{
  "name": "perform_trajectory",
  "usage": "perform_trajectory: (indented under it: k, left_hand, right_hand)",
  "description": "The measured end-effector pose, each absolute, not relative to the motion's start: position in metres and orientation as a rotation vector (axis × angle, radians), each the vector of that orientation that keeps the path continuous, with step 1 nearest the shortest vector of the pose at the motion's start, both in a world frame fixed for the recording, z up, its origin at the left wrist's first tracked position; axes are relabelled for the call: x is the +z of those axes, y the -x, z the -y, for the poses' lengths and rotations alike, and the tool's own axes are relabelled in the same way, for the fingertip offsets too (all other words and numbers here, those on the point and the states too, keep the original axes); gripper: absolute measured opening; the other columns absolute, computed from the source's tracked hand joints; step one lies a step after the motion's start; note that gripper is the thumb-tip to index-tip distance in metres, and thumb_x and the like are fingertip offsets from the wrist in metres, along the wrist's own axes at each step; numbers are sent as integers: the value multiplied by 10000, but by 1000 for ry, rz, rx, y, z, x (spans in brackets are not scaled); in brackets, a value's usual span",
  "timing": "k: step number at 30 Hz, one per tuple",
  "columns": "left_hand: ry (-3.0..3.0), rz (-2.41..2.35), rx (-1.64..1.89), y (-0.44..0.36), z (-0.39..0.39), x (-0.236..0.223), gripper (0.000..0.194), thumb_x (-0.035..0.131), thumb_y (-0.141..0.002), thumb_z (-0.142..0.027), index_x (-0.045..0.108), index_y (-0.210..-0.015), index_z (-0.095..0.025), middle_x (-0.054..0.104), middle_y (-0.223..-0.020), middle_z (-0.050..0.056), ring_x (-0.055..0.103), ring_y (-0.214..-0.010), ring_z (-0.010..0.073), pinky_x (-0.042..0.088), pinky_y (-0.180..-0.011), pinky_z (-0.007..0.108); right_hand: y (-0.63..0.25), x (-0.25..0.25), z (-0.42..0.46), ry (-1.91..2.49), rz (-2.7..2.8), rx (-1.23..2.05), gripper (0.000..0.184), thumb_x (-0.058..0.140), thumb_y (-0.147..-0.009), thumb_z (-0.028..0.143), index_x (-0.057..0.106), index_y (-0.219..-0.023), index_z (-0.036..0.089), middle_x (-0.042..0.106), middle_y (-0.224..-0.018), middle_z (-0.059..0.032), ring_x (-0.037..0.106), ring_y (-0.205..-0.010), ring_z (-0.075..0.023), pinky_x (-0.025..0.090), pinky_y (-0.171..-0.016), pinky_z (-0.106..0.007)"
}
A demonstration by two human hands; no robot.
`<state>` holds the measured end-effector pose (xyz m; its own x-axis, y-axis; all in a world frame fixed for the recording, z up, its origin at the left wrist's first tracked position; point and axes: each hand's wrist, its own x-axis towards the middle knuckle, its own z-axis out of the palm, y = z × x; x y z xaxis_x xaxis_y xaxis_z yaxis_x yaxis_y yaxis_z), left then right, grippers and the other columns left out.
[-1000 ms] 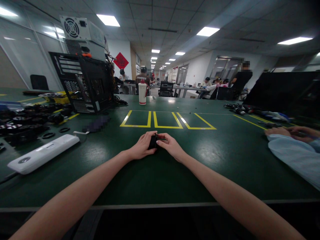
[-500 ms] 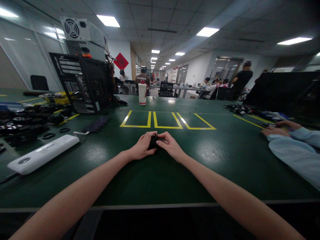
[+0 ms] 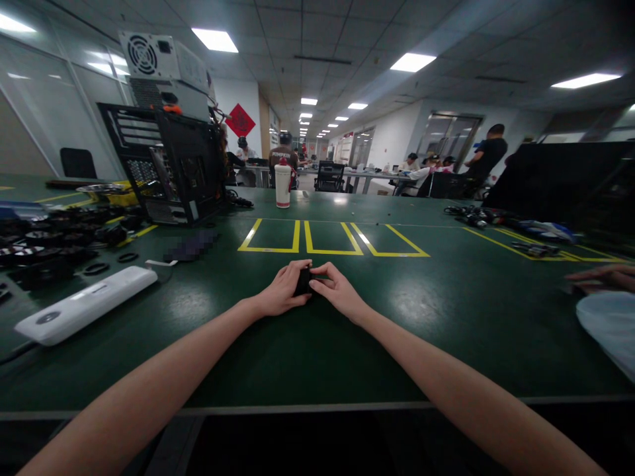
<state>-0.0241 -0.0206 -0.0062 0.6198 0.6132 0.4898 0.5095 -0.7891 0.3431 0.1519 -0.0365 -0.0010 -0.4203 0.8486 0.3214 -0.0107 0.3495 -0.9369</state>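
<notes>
Large, dim workroom with lit ceiling panels (image 3: pixel 215 39) along the top of the frame and a green tabletop (image 3: pixel 307 360) across the lower half. At the centre of the frame, between two bare hands: small black part (image 3: pixel 303 283), mostly covered by fingers, its contact with the table hidden. On its left side, left hand (image 3: pixel 280 291) wrapped around it and clamped on it, fingers over the top and thumb below, probably for a steady grip. On its right side, right hand (image 3: pixel 342 292) with thumb and forefinger tips near each other at the edge, seemingly for finer handling; impossible to tell a firm pinch from a light touch. Forearms (image 3: pixel 163 373) stretched forward from the lower corners, converging in a V, wrists low over the table. Just beyond the hands, three yellow tape outlines (image 3: pixel 335 252) in a row, apparently for marking out places. Farther up, upright white cup (image 3: pixel 282 185). At left, white power strip (image 3: pixel 94 304) and pile of dark parts (image 3: pixel 44 235); above these, black computer case (image 3: pixel 186 165) with metal power supply (image 3: pixel 163 58) on top, presumably stacked to save space. At the right edge, co-worker's hand (image 3: pixel 608 274) and pale blue sleeve (image 3: pixel 608 327), well apart from the central pair.
</notes>
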Motion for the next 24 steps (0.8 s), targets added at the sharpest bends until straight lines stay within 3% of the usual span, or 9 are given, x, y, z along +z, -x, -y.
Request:
perform_trajectory:
  k: [4, 10, 14, 20, 24]
  left_hand:
    - [-2673, -937, 902, 24, 20, -7, 649, 534, -730, -276, 160, -1255, -204, 342, -1220, 101, 353, -1150, 240, 273, -976, 429]
    - [-2679, -924, 903, 25, 20, -7, 653, 532, -728, -268, 154, -1257, -198, 346, -1213, 102, 352, -1144, 236, 274, -974, 422]
    - [-2677, -931, 907, 25, 20, -7, 653, 536, -724, -258, 159, -1254, -198, 348, -1202, 99, 354, -1138, 232, 277, -970, 420]
    - [-2675, -925, 902, 24, 21, -6, 650, 540, -724, -266, 167, -1252, -203, 337, -1222, 101, 342, -1152, 238, 269, -975, 427]
    - [-2674, -925, 905, 24, 20, -6, 649, 538, -724, -267, 165, -1252, -208, 339, -1223, 100, 343, -1153, 240, 270, -974, 433]
  right_hand:
    - [-151, -2, 34, 759, 1708, 1159, 186, 544, -726, 241, 474, -896, 214, 501, -967, -7, 551, -881, -139, 444, -810, -328]
    - [-154, -2, 31, 780, 1738, 1185, 313, 541, -726, 215, 465, -1030, 220, 495, -1059, -29, 536, -959, -154, 410, -882, -351]
    - [-154, -4, 31, 746, 1736, 1188, 324, 586, -687, 205, 476, -991, 215, 503, -1037, -16, 529, -979, -162, 400, -894, -356]
    - [-152, -4, 31, 760, 1713, 1157, 194, 529, -741, 266, 495, -924, 213, 526, -932, -3, 560, -872, -141, 454, -791, -322]
    - [-153, -3, 31, 769, 1719, 1105, 199, 545, -729, 256, 512, -920, 211, 535, -970, -11, 537, -950, -159, 434, -846, -344]
